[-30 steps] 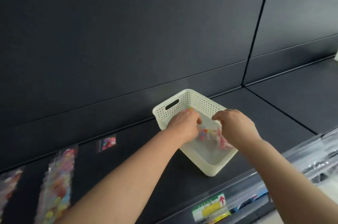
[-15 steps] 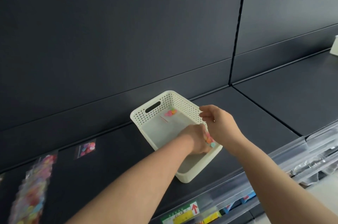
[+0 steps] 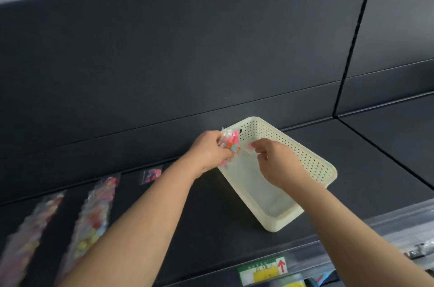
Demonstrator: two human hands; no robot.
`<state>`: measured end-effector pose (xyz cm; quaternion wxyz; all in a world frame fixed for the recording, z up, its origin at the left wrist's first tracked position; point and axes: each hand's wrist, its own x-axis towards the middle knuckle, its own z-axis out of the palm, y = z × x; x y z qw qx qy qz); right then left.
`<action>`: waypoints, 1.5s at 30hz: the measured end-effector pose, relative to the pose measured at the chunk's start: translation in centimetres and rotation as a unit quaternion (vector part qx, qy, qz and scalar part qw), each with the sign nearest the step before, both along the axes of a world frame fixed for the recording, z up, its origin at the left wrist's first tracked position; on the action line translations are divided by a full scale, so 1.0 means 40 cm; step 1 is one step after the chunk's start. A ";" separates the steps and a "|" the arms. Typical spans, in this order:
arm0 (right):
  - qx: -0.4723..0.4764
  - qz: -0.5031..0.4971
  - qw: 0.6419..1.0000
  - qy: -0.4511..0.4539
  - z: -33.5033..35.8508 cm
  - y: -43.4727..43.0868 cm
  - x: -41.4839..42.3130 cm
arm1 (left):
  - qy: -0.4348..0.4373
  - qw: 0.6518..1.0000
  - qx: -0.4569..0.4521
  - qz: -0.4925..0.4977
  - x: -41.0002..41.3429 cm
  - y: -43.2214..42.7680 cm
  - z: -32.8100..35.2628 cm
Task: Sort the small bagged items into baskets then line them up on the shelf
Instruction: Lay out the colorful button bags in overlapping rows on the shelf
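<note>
Several small bags (image 3: 231, 143) sit bunched in the grip of the left hand (image 3: 209, 153) at the far corner of the white basket (image 3: 317, 164). Over the basket the right hand (image 3: 276, 162) curls; blur hides whether it pinches anything. Half a second ago the left hand reached inside.

Cream basket (image 3: 305, 160), walls peppered with neat rows of round holes, floor plain. Clear bags (image 3: 231, 142) at its ten o'clock corner flash pink, orange and blue spots. Shelf (image 3: 211, 204) is matte charcoal. Out at nine o'clock, a lone bag (image 3: 151, 175) shows pink and red. At eight, blurred rows (image 3: 94, 216) glow yellow, red, pastel. Label (image 3: 263, 271) at six: green, yellow, red arrow.
</note>
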<state>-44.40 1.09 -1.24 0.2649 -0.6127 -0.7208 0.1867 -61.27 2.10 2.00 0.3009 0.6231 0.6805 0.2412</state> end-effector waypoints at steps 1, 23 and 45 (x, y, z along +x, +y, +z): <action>0.003 0.020 1.000 -0.018 -0.002 -0.002 -0.030 | 0.002 1.000 -0.002 0.019 -0.039 -0.014 0.003; -0.094 0.072 0.984 -0.130 -0.053 -0.061 -0.047 | 0.197 0.974 0.050 -0.100 0.089 0.074 -0.022; -0.066 -0.018 0.981 -0.183 -0.033 0.010 0.117 | 0.137 0.975 0.166 -0.062 0.173 0.124 0.014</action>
